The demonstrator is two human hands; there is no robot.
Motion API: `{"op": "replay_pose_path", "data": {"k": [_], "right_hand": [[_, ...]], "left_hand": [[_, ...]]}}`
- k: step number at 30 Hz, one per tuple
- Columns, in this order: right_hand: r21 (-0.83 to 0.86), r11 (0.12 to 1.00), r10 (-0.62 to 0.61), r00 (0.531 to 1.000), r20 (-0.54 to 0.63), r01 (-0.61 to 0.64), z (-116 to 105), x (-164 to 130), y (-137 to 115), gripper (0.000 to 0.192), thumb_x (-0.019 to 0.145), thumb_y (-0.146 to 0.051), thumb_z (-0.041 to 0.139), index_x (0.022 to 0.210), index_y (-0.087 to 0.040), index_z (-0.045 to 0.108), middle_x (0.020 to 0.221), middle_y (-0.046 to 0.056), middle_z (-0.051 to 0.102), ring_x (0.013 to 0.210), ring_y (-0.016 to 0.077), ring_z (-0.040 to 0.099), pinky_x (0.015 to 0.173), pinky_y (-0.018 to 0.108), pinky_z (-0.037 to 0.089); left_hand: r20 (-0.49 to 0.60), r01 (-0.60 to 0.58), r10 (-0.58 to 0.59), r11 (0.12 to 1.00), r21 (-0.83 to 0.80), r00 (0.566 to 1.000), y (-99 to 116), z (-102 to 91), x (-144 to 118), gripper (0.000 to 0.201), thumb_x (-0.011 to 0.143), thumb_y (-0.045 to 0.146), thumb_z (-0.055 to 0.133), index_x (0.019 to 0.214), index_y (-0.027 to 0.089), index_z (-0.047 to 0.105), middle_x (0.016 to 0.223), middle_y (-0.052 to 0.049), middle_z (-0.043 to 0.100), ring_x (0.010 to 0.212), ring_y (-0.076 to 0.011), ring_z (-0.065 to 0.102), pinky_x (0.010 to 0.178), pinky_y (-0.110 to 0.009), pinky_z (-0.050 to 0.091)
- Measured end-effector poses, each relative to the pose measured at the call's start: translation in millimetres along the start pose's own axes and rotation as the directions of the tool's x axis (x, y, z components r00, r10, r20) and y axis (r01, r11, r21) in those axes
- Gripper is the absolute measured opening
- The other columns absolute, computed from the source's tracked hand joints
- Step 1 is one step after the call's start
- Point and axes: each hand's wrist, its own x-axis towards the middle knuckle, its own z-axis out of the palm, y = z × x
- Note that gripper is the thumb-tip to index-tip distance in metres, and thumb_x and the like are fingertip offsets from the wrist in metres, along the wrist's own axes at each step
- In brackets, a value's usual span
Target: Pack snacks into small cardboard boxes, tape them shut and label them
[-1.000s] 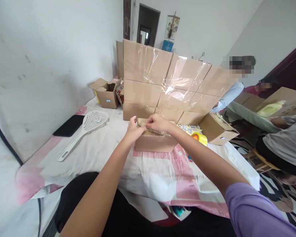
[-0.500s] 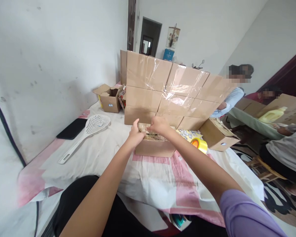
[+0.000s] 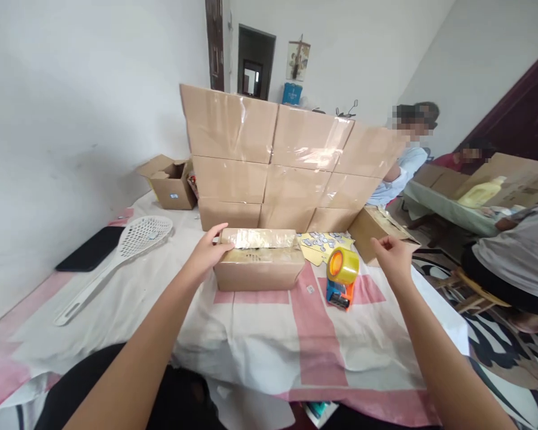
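Cardboard box [image 3: 259, 267], taped along its top, is lying on the sheet-covered desk [image 3: 269, 334] before the stacked cartons [image 3: 278, 161]. I am resting my left hand [image 3: 208, 254] on its left end, fingers spread flat. My right hand [image 3: 392, 257] is hovering near the tape dispenser [image 3: 341, 278], fingers loosely curled, grasping nothing.

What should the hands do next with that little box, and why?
Probably move the right hand to the tape gun and pick it up. The left hand rests on the box, whose flaps are shut, and the right hand hovers empty beside the tape gun.
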Motion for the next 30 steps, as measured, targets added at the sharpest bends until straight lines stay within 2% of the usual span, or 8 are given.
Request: {"op": "replay_pose_path", "data": {"k": [3, 6, 8, 13, 17, 20, 24, 30], "right_hand": [[-0.016, 1.0, 0.03, 0.981, 0.192, -0.027, 15.5, 10.4, 31.3, 0.029, 0.084, -0.043, 0.053, 0.066, -0.02, 0.056, 0.058, 0.004, 0.06, 0.055, 0.0171, 0.052, 0.053, 0.03, 0.039], [-0.044, 0.999, 0.036, 0.933, 0.359, -0.021, 49.9, 32.3, 41.7, 0.024, 0.083, -0.033, 0.055, 0.071, -0.016, 0.065, 0.061, 0.005, 0.065, 0.054, 0.0168, 0.056, 0.053, 0.028, 0.042], [-0.058, 0.998, 0.01, 0.895, 0.445, 0.017, 74.9, 48.5, 45.2, 0.017, 0.08, -0.023, 0.058, 0.082, -0.014, 0.073, 0.067, 0.005, 0.069, 0.059, 0.0165, 0.06, 0.057, 0.026, 0.045], [-0.065, 0.983, -0.098, 0.8, 0.592, 0.169, 121.4, 71.7, 55.6, 0.038, 0.079, -0.012, 0.063, 0.115, -0.015, 0.076, 0.084, 0.006, 0.075, 0.078, 0.0179, 0.066, 0.072, 0.025, 0.046], [-0.094, 0.966, -0.127, 0.756, 0.642, 0.241, 137.6, 77.2, 61.0, 0.032, 0.086, -0.027, 0.067, 0.114, -0.014, 0.076, 0.098, 0.011, 0.077, 0.09, 0.0226, 0.067, 0.078, 0.028, 0.047], [-0.143, 0.956, -0.114, 0.775, 0.622, 0.255, 140.8, 86.7, 64.4, 0.034, 0.091, -0.033, 0.063, 0.116, -0.013, 0.075, 0.113, 0.015, 0.074, 0.103, 0.0257, 0.067, 0.084, 0.028, 0.047], [-0.215, 0.952, -0.049, 0.798, 0.601, 0.22, 142.1, 107.4, 74.0, 0.035, 0.096, -0.018, 0.048, 0.117, -0.011, 0.075, 0.123, 0.018, 0.072, 0.111, 0.025, 0.067, 0.088, 0.027, 0.047], [-0.259, 0.948, 0.014, 0.791, 0.612, 0.183, 148.6, 114.2, 78.1, 0.037, 0.084, -0.039, 0.072, 0.116, -0.02, 0.077, 0.12, 0.011, 0.075, 0.109, 0.0295, 0.068, 0.082, 0.031, 0.049]], "left_hand": [[-0.042, -0.04, 0.042, 0.998, 0.052, 0.998, -3.0, 0.8, 3.1, 0.057, 0.063, 0.027, 0.079, 0.12, 0.031, 0.073, 0.121, -0.008, 0.072, 0.096, -0.0262, 0.069, 0.074, -0.031, 0.056], [-0.108, -0.102, 0.113, 0.99, 0.097, 0.988, -9.1, 2.5, 7.6, 0.045, 0.069, 0.035, 0.078, 0.113, 0.031, 0.077, 0.117, -0.007, 0.075, 0.092, -0.0253, 0.07, 0.068, -0.029, 0.056], [-0.149, -0.149, 0.174, 0.975, 0.165, 0.973, -11.7, 3.3, 9.2, 0.038, 0.072, 0.039, 0.078, 0.109, 0.031, 0.079, 0.112, -0.006, 0.076, 0.085, -0.0231, 0.071, 0.063, -0.027, 0.055], [-0.133, -0.208, 0.256, 0.932, 0.297, 0.957, -7.3, 4.3, 6.0, 0.026, 0.078, 0.045, 0.079, 0.104, 0.039, 0.079, 0.105, 0.002, 0.079, 0.081, -0.0209, 0.071, 0.059, -0.026, 0.055], [-0.157, -0.104, 0.171, 0.925, 0.366, 0.973, 0.4, 8.1, 5.0, 0.029, 0.078, 0.052, 0.078, 0.106, 0.043, 0.077, 0.104, 0.005, 0.079, 0.091, -0.0249, 0.071, 0.066, -0.031, 0.055], [-0.197, -0.003, 0.084, 0.925, 0.38, 0.977, 3.2, 11.2, 7.6, 0.031, 0.077, 0.053, 0.077, 0.107, 0.045, 0.076, 0.11, 0.005, 0.077, 0.1, -0.0261, 0.068, 0.075, -0.034, 0.054], [-0.225, 0.066, 0.015, 0.934, 0.351, 0.974, 2.7, 12.1, 10.2, 0.035, 0.075, 0.052, 0.078, 0.108, 0.043, 0.077, 0.112, 0.004, 0.077, 0.105, -0.0277, 0.066, 0.078, -0.035, 0.052], [-0.204, 0.119, -0.048, 0.929, 0.351, 0.978, -2.6, 6.6, 13.3, 0.055, 0.072, 0.061, 0.075, 0.123, 0.041, 0.072, 0.125, 0.003, 0.073, 0.115, -0.0278, 0.064, 0.079, -0.031, 0.052]]}}
